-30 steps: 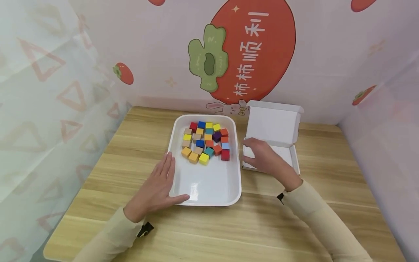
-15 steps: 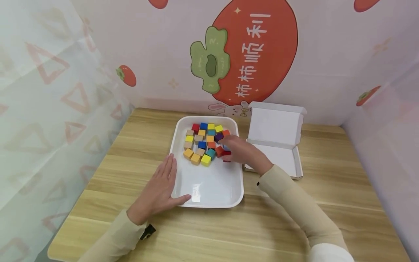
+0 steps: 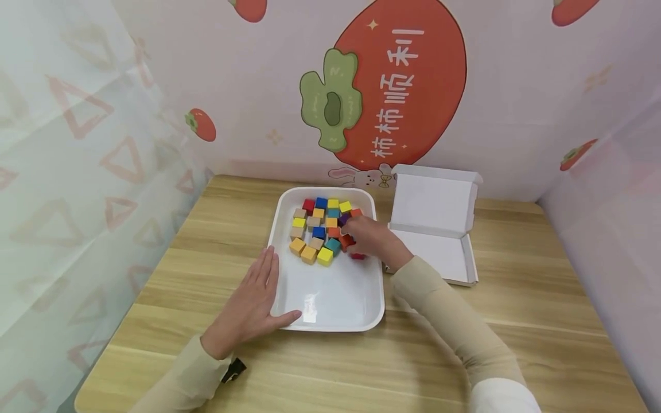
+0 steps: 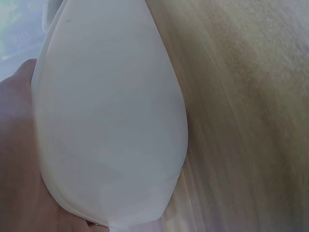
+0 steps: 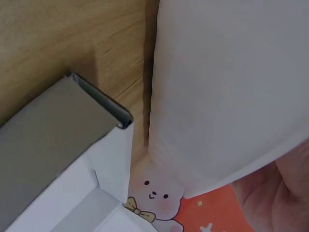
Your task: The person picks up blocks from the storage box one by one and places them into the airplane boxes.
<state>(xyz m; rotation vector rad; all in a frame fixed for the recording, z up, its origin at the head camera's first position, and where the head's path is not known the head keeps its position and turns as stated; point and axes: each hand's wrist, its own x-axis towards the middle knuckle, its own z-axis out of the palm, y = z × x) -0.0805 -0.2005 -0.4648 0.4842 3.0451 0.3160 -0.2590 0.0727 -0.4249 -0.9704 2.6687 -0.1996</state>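
Observation:
A white tray [image 3: 335,298] lies on the table with several coloured wooden cubes in its far half. My left hand [image 3: 250,304] rests along the tray's left edge, fingers straight and thumb over the near left corner. In the left wrist view that hand lies against the tray's pale outer wall [image 4: 111,116]. My right hand [image 3: 373,238] reaches over the tray's right rim, fingers bent down among the cubes. Its fingertips are right at an orange-red cube [image 3: 346,242], with a red cube [image 3: 357,256] partly under the hand. I cannot tell whether it grips one.
To the tray's right stands a white cardboard box [image 3: 439,252], its lid [image 3: 434,201] raised at the back; my right forearm passes by its near left corner. A printed cloth wall [image 3: 248,92] rises behind the wooden table [image 3: 217,212].
My right hand has moved left from over the box into the tray's right side and come down among the cubes. My left hand has stayed on the tray's edge.

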